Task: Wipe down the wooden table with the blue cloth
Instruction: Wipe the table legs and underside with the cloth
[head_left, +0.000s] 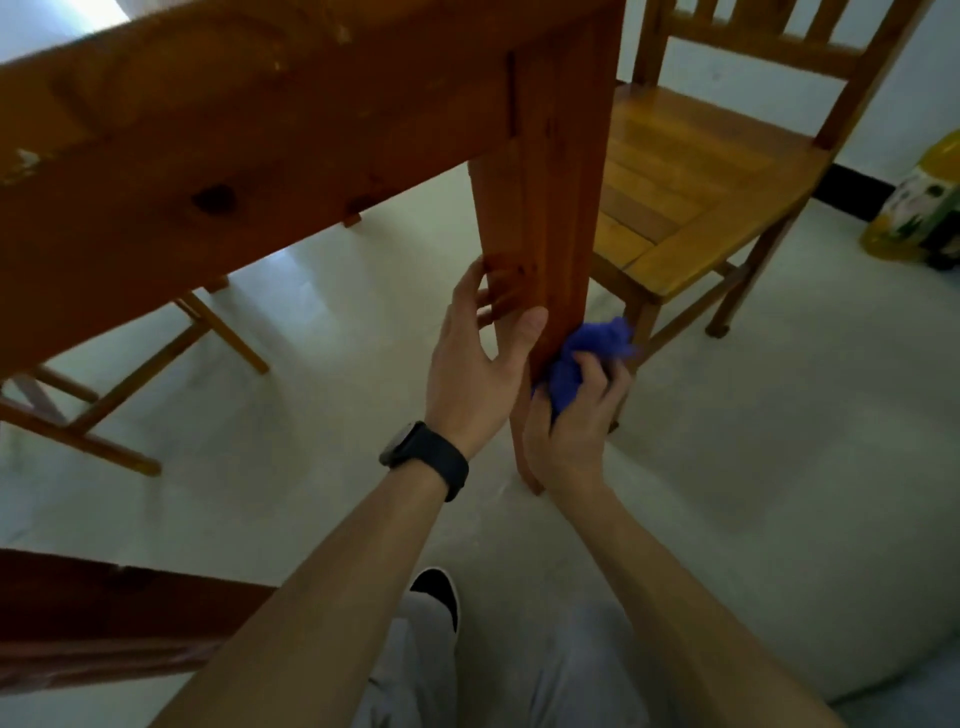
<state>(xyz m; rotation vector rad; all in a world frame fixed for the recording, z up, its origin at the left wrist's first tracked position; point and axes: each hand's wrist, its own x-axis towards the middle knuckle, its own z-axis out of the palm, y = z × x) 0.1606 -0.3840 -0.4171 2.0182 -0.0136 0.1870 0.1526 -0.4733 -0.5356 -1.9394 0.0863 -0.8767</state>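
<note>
I look from low down at the wooden table's apron (218, 156) and its near leg (550, 208). My left hand (478, 358), a black watch on its wrist, wraps around the leg from the left, thumb on the front face and fingers behind. My right hand (576, 421) is closed on the bunched blue cloth (587, 358) and presses it against the leg's right side, low down. The tabletop itself is out of view.
A light wooden chair (691, 176) stands just behind and right of the leg. Another chair's legs (130, 384) show under the table at left. A dark wooden piece (104, 613) crosses the lower left. A yellow bag (924, 208) sits by the right wall.
</note>
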